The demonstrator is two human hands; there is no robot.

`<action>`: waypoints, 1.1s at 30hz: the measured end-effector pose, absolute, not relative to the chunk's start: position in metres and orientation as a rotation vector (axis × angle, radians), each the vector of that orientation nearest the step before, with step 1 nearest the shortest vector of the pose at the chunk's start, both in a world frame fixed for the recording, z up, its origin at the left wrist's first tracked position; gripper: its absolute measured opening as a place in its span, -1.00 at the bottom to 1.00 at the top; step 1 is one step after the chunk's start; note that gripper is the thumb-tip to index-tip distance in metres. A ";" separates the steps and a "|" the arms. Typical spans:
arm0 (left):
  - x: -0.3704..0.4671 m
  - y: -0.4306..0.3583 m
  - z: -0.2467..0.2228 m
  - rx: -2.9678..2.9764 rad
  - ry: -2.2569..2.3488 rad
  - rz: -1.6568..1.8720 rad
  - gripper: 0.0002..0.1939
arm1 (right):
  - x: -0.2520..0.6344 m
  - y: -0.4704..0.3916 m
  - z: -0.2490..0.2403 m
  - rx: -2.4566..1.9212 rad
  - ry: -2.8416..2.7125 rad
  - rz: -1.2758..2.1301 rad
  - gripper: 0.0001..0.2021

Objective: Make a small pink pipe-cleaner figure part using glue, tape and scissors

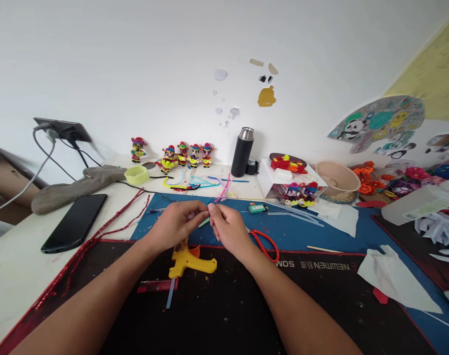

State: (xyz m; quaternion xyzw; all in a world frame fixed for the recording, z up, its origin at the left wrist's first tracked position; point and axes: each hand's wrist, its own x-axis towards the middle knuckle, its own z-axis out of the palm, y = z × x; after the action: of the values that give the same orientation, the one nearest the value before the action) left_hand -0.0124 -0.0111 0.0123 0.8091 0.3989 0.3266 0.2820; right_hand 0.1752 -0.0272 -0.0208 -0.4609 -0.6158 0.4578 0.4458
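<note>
Forearms (119, 278): both are slanting up from the lower edge, one at each side, and framing the black mat (228, 315) that is covering the near part of the desk (10, 276).
Left hand (180, 223): it is curling inward, its fingertips meeting the other hand's just beyond the mat's red edge.
Right hand (230, 229): it is mirroring that pose, thumb uppermost, fingers folding under.
Grip: the tips are coming together closely on both sides; whether they are grasping something small or simply touching, I cannot tell, because the fingers are hiding it.
Pale green strip (204, 223): it is showing in the gap between the hands, just under the meeting tips, its long axis slanting up to the right; whether it is being held or lying on the blue mat (302, 239) is unclear.
Yellow glue gun (193, 264): it is lying on its side between the forearms, on the camera side of the fingertips. Its body is pointing away toward the left hand, which is the nearer one and is covering the front end; its handle is extending rightward.
Glue stick (170, 294): it is jutting from the gun's rear toward the camera.
Red-handled scissors (268, 245): they are resting beside the right wrist, handle loops pointing toward the camera's right, blades mostly hidden.
Colored chenille stems (195, 183): they are lying loose beyond both hands.
</note>
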 end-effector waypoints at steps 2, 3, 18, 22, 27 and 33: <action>-0.012 -0.012 0.013 2.182 1.063 0.880 -0.68 | 0.175 -0.027 -0.021 -1.141 -1.532 1.136 -0.37; -0.012 -0.012 0.013 2.176 1.065 0.886 -0.68 | 0.175 -0.027 -0.020 -1.136 -1.529 1.143 -0.37; -0.013 -0.010 0.015 1.957 1.128 0.901 -0.55 | 0.173 -0.029 -0.015 -1.084 -1.430 1.258 -0.52; -0.012 -0.011 0.015 1.983 1.128 0.873 -0.56 | 0.173 -0.028 -0.014 -1.082 -1.425 1.232 -0.54; -0.012 -0.009 0.014 1.979 1.096 0.843 -0.57 | 0.174 -0.026 -0.014 -1.073 -1.384 1.199 -0.54; -0.011 -0.008 0.014 1.959 1.110 0.865 -0.57 | 0.174 -0.025 -0.012 -1.055 -1.343 1.222 -0.53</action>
State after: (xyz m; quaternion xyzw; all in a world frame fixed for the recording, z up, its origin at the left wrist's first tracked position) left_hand -0.0115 -0.0084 0.0137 0.7586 0.4300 0.3351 0.3567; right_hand 0.1738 -0.0247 -0.0122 -0.4357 -0.5549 0.5047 0.4976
